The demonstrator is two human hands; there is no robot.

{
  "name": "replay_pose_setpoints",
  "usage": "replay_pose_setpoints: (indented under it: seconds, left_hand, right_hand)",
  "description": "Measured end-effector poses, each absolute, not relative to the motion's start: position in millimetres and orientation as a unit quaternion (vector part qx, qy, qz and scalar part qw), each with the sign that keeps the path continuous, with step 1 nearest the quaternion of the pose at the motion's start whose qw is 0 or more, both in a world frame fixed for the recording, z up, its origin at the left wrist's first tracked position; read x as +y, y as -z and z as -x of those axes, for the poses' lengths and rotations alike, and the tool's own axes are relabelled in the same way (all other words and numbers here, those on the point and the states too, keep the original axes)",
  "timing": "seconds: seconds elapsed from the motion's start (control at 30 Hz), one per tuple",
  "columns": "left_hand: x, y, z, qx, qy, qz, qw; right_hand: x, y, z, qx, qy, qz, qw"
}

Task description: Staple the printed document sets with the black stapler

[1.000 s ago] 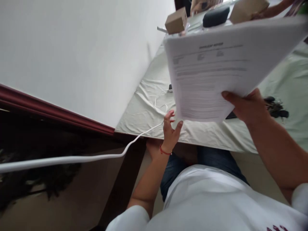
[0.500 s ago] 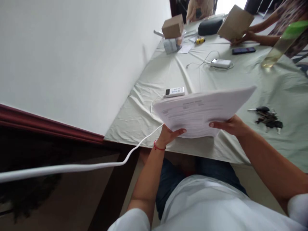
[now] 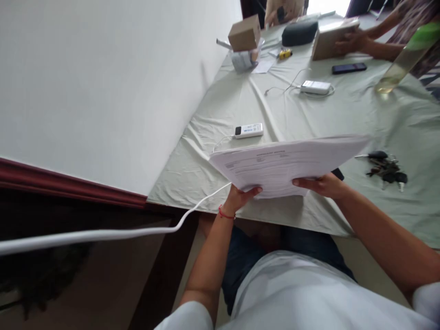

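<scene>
A stack of printed paper sheets is held above the near edge of the cloth-covered table. My left hand grips its lower left edge, thumb on top and fingers hidden beneath. On the lower right, my right hand pinches the sheets the same way. The stack tilts, with its far edge raised off the cloth. A small dark object shows just behind my right hand; I cannot make out what it is. Beyond the papers lies a white power bank with a thin cable.
A bunch of keys lies right of the papers. Farther off are another white device, a phone, a tilted bottle and a cardboard box. Another person's hands hold a box. A white cable crosses at left.
The paper stack has tipped flatter and its far edge is lower, still in both hands. Across the table, the other person's box has been turned and lowered toward the tabletop.
</scene>
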State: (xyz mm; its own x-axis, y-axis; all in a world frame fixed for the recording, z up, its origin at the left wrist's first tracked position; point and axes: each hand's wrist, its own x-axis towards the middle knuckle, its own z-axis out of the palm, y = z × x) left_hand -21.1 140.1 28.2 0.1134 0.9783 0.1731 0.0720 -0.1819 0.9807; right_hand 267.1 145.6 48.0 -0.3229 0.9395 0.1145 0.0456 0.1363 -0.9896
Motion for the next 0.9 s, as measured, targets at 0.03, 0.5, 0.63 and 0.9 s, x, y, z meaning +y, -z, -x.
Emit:
replay_pose_setpoints:
  seconds: [0.03,0.5,0.63,0.9]
  left_hand:
    - [140,-26,21,0.447,-0.493,-0.589,0.458]
    - [94,-16,27,0.434,-0.478,-0.484,0.59]
    - [93,-18,26,0.412,-0.51,-0.395,0.643]
    - [118,-34,24,0.351,-0.594,-0.382,0.615]
  right_hand:
    - [145,-47,-267,-0.621,-0.521,0.404,0.423]
    - [108,-55,-281,-0.493,-0.661,0.474,0.309]
    - [90,-52,-285,-0.453,-0.708,0.499,0.211]
    - [74,-42,-279,-0.407,-0.75,0.485,0.193]
